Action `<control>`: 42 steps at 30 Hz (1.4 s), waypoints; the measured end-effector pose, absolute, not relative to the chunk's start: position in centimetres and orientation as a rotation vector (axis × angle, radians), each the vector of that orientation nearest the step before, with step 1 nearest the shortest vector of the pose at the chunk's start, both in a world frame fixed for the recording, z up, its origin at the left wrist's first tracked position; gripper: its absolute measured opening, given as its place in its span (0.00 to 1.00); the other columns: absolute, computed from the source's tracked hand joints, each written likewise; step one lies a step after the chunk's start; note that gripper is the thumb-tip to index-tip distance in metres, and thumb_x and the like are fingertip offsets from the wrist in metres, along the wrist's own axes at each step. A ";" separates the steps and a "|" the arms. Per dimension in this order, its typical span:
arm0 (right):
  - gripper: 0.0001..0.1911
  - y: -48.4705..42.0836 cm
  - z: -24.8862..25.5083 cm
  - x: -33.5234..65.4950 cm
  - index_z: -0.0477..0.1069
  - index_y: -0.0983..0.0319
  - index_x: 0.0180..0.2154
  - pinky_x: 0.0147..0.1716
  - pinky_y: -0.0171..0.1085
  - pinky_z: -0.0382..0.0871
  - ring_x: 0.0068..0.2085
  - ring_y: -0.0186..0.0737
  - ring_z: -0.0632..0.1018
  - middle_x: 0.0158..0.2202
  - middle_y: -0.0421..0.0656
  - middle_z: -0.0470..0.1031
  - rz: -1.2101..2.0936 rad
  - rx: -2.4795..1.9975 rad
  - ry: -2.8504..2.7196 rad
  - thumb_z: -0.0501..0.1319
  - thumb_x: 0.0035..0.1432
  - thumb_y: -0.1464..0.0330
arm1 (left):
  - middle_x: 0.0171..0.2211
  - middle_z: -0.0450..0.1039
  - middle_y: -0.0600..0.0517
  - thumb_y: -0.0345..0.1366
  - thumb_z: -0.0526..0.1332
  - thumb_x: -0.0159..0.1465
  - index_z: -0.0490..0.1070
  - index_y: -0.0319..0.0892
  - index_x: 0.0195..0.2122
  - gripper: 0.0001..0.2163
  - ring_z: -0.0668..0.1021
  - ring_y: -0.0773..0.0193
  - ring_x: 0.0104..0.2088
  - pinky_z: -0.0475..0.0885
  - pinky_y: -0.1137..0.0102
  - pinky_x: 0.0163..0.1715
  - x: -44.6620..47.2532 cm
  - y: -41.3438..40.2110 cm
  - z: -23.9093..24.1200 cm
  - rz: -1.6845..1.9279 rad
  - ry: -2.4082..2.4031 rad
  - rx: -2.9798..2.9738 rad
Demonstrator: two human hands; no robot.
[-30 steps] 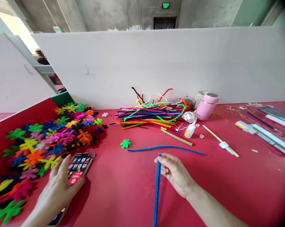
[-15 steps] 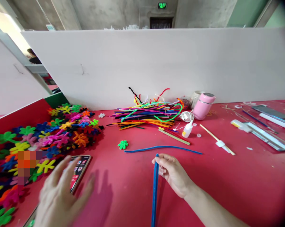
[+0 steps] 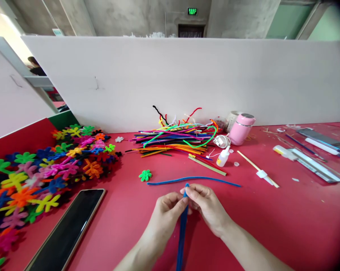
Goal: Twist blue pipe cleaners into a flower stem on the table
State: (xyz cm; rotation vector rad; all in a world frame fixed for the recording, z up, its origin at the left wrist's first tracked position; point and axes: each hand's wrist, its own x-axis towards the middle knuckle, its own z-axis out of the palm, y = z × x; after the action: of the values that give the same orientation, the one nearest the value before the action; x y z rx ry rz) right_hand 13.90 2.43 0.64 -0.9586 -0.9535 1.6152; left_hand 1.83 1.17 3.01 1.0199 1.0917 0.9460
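Between my two hands, near the middle of the table, a blue pipe cleaner (image 3: 182, 237) hangs down toward me, its short upper tip poking out above my fingers. It looks doubled, with strands lying side by side. My right hand (image 3: 206, 205) pinches it near the top. Just below that spot, my left hand (image 3: 170, 210) grips it with thumb and fingers. Beyond my fingertips another blue pipe cleaner (image 3: 195, 178) lies across the red table, slightly bent. A small green pipe-cleaner flower (image 3: 145, 175) rests by its left end.
Left lies a heap of colourful pipe-cleaner flowers (image 3: 65, 167) and a dark-screened phone (image 3: 65, 229). At the back are a pile of pipe cleaners (image 3: 172, 139), a glue bottle (image 3: 223, 157) and a pink flask (image 3: 241, 129). A stick (image 3: 254, 165) and a cutter (image 3: 284, 153) lie right.
My left hand has come from over the phone to the blue pipe cleaner and closed on it beside my right hand. The phone's lit screen has gone dark.
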 end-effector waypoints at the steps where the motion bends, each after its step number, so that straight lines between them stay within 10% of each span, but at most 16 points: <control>1: 0.12 2.5 0.5 13.9 0.72 0.63 0.26 0.20 0.31 0.54 0.20 0.28 0.58 0.17 0.34 0.58 1.590 -0.968 -0.955 0.58 0.50 0.61 | 0.17 0.70 0.53 0.37 0.59 0.53 0.70 0.37 0.19 0.10 0.67 0.70 0.20 0.60 0.75 0.22 1.7 1.1 2.7 0.947 1.079 0.982; 21: 0.08 1.5 1.3 13.8 0.63 0.63 0.34 0.26 0.30 0.60 0.27 0.31 0.66 0.26 0.37 0.64 1.452 -1.081 -1.463 0.58 0.52 0.66 | 0.24 0.69 0.54 0.33 0.60 0.54 0.74 0.39 0.26 0.05 0.67 0.69 0.28 0.62 0.73 0.32 0.4 0.5 0.8 1.152 1.061 0.851; 42: 0.05 1.2 1.4 13.7 0.63 0.64 0.25 0.22 0.29 0.56 0.23 0.29 0.62 0.21 0.35 0.61 1.361 -1.102 -1.623 0.54 0.53 0.72 | 0.19 0.64 0.57 0.35 0.59 0.55 0.69 0.39 0.29 0.05 0.63 0.75 0.17 0.57 0.79 0.15 -0.4 1.1 1.7 1.066 0.990 0.754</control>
State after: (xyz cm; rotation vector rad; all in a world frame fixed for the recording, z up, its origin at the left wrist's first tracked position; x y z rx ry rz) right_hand 13.73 1.24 1.37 -1.1018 -1.6234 1.3608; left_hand -0.39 1.06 1.73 0.7540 0.9901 1.0659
